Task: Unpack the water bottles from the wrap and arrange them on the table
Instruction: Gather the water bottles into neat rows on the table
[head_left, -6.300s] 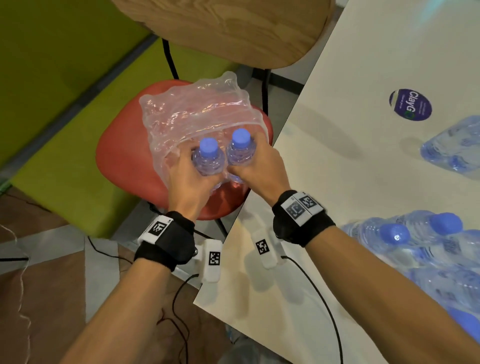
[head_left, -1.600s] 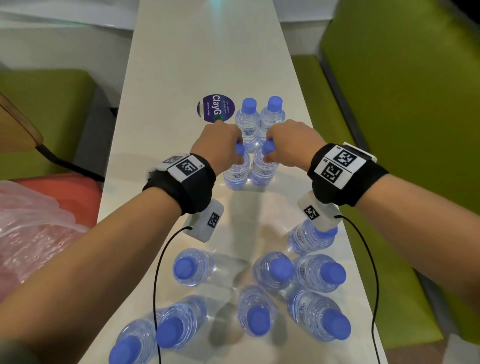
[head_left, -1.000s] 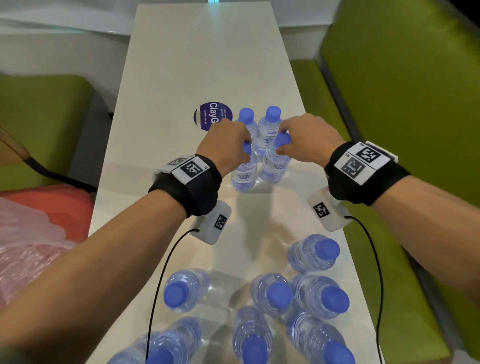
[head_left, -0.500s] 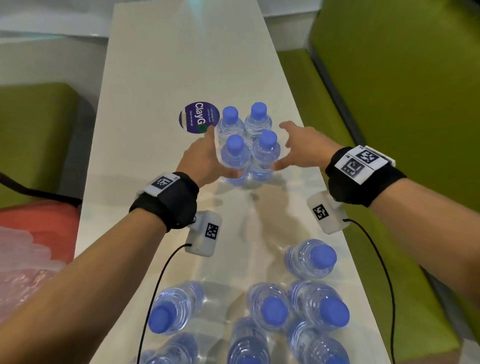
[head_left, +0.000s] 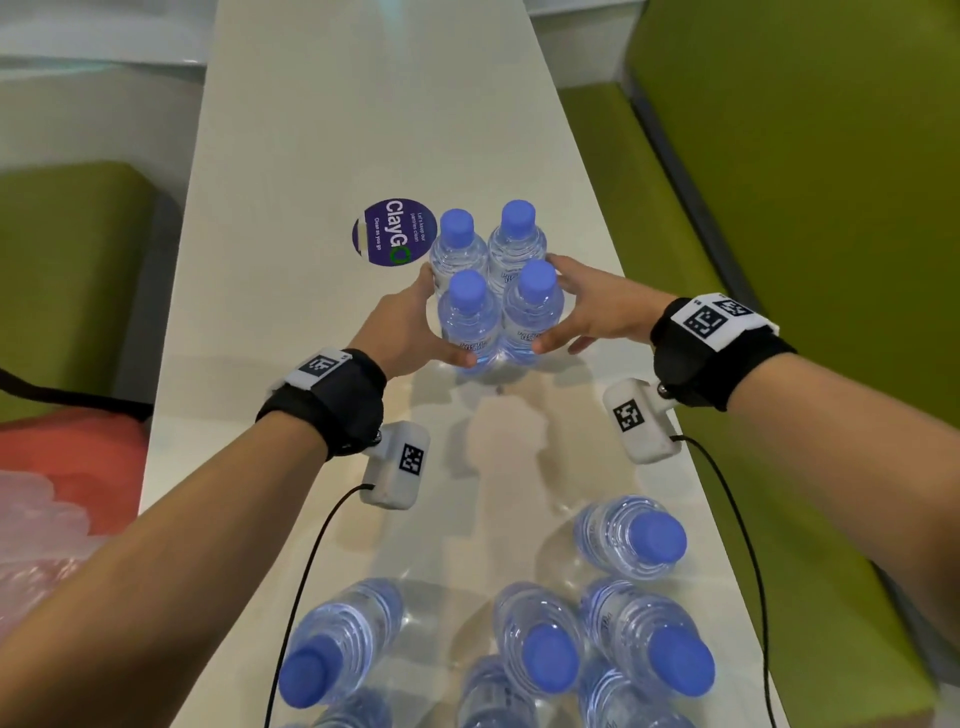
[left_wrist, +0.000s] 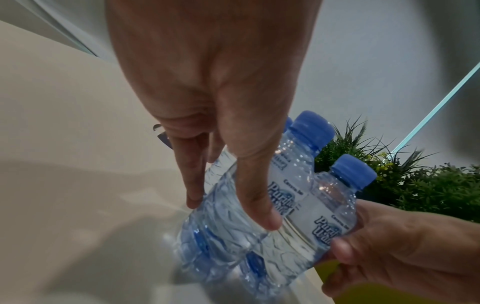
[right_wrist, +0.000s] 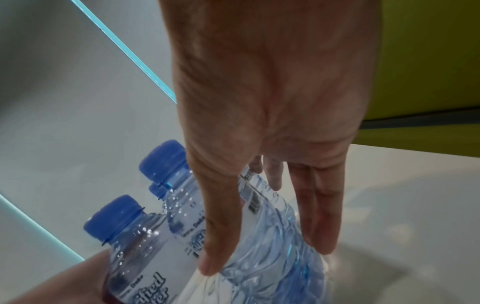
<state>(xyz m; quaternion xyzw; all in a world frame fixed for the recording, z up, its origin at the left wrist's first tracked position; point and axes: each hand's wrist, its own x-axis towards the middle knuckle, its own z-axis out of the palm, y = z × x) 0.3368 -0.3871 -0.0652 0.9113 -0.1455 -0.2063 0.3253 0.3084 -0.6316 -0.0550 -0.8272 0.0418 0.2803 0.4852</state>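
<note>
Four clear water bottles with blue caps (head_left: 467, 322) stand upright in a tight square on the white table (head_left: 322, 130). My left hand (head_left: 410, 325) lies against the left side of the group, fingers straight along the bottles (left_wrist: 233, 232) and thumb on the near-left one. On the other side my right hand (head_left: 587, 312) mirrors it, with straight fingers (right_wrist: 317, 226) on the right side and the thumb on the near-right bottle (right_wrist: 259, 246). Neither hand curls round a bottle. The clear plastic wrap (head_left: 36, 545) lies on the red chair (head_left: 78, 452) at the left.
Several more bottles (head_left: 535, 644) stand at the table's near end, one apart at the right (head_left: 631, 538). A round purple sticker (head_left: 389, 231) is left of the group. Green benches (head_left: 805, 208) flank the table. A plant (left_wrist: 415, 181) shows in the left wrist view.
Both hands let go of the caps of the two bottles they set down, then dropped to the sides of the four-bottle group and now press it from left and right.
</note>
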